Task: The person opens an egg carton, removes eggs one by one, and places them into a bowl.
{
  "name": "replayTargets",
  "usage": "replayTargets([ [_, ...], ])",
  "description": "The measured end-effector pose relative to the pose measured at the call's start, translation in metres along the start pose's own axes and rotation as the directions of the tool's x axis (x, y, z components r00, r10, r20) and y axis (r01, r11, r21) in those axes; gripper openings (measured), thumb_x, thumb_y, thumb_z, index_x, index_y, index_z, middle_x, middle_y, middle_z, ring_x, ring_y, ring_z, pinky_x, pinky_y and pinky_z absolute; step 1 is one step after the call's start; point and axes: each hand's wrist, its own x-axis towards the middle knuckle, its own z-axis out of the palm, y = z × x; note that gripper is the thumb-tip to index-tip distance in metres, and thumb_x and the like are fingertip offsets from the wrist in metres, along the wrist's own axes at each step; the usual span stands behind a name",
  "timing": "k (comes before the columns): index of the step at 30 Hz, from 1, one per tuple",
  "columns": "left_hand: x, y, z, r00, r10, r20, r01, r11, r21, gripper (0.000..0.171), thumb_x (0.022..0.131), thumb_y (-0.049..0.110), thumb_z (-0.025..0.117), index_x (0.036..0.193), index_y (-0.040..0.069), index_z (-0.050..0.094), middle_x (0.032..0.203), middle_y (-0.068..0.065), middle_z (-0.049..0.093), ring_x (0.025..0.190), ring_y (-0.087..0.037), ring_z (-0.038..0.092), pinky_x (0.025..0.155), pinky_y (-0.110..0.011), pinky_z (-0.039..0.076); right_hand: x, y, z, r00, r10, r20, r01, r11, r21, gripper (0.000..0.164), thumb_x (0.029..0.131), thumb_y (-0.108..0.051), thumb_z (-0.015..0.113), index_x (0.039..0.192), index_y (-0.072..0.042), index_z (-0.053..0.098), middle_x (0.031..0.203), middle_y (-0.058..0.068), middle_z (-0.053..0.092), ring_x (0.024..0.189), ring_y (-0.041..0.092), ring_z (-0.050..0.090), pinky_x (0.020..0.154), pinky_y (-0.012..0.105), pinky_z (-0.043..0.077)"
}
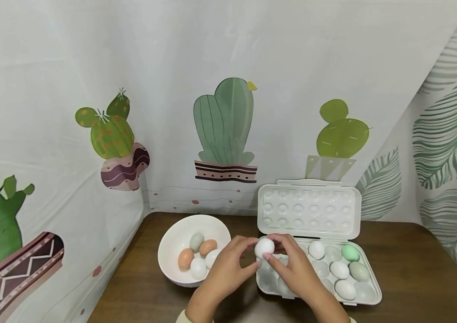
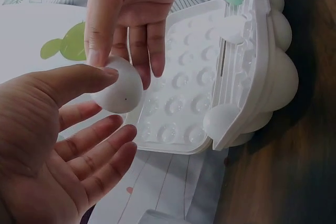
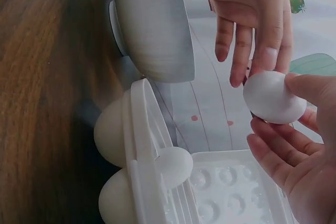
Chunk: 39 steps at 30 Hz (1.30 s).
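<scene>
A white egg [image 1: 264, 248] is raised over the left part of the egg carton [image 1: 270, 285], with both hands around it. My right hand [image 1: 293, 264] holds it between thumb and fingers; the right wrist view shows that thumb [image 3: 304, 85] lying on the shell. From the other side my left hand [image 1: 230, 267] meets the egg, its thumb [image 2: 79, 81] across the shell in the left wrist view. The other left fingers are spread beneath. Inside the carton sit a green egg [image 1: 350, 252], a grey-green egg [image 1: 359, 271] and several white eggs [image 1: 339, 270].
To the left stands a white bowl [image 1: 172, 233] with several eggs, orange-brown [image 1: 186, 259], white and grey-green. The carton's dimpled lid [image 1: 309, 211] is raised behind its base. All rest on a brown wooden table [image 1: 414, 269], before a cactus-printed cloth [image 1: 293, 58].
</scene>
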Motion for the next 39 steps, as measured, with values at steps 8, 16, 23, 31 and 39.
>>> replayTargets([
  [8, -0.0004, 0.0043, 0.0015, 1.000, 0.007, -0.011, -0.007, 1.000, -0.007, 0.050, 0.087, 0.028, 0.080, 0.132, 0.019, 0.061, 0.117, 0.007, 0.060, 0.098, -0.011, 0.062, 0.084, -0.024, 0.056, 0.0000, -0.0009, 0.0010, 1.000, -0.026, 0.000, 0.026, 0.999, 0.023, 0.039, 0.094, -0.025, 0.073, 0.130, -0.023, 0.057, 0.116, -0.011, 0.059, 0.100, 0.003, 0.064, 0.088, 0.030, 0.057],
  [16, -0.0023, 0.0061, 0.0041, 1.000, -0.007, -0.021, 0.007, 1.000, -0.027, 0.052, 0.086, 0.029, 0.081, 0.132, 0.018, 0.061, 0.118, 0.007, 0.059, 0.096, -0.014, 0.063, 0.080, -0.021, 0.054, -0.0006, -0.0039, 0.0011, 0.999, -0.032, 0.016, 0.031, 0.996, 0.083, 0.038, 0.094, -0.024, 0.072, 0.129, -0.026, 0.057, 0.118, -0.010, 0.060, 0.101, 0.006, 0.065, 0.090, 0.033, 0.058],
  [23, -0.0020, 0.0048, 0.0079, 0.997, 0.040, -0.063, -0.038, 0.999, 0.026, 0.051, 0.083, 0.026, 0.083, 0.129, 0.017, 0.062, 0.117, 0.005, 0.060, 0.091, -0.003, 0.058, 0.076, -0.019, 0.054, -0.0004, -0.0043, 0.0029, 0.998, -0.029, 0.047, 0.021, 0.989, 0.149, 0.037, 0.094, -0.024, 0.072, 0.128, -0.024, 0.056, 0.121, -0.007, 0.061, 0.101, 0.007, 0.065, 0.089, 0.033, 0.058],
  [31, -0.0012, 0.0069, 0.0092, 0.996, 0.032, -0.079, -0.028, 0.998, 0.050, 0.046, 0.084, 0.027, 0.083, 0.125, 0.016, 0.064, 0.113, 0.006, 0.061, 0.086, -0.004, 0.057, 0.074, -0.018, 0.052, -0.0011, -0.0052, 0.0035, 0.999, -0.029, 0.040, 0.024, 0.991, 0.132, 0.036, 0.094, -0.025, 0.073, 0.126, -0.024, 0.058, 0.118, -0.009, 0.062, 0.098, 0.006, 0.065, 0.088, 0.031, 0.059],
  [39, -0.0007, 0.0088, 0.0087, 0.995, 0.039, -0.092, -0.034, 0.998, 0.061, 0.045, 0.083, 0.027, 0.083, 0.123, 0.017, 0.065, 0.111, 0.006, 0.061, 0.086, -0.003, 0.057, 0.074, -0.017, 0.052, -0.0011, -0.0070, 0.0027, 0.998, -0.054, 0.026, 0.050, 0.991, 0.122, 0.037, 0.093, -0.022, 0.073, 0.127, -0.024, 0.058, 0.119, -0.010, 0.062, 0.099, 0.005, 0.066, 0.087, 0.032, 0.058],
])
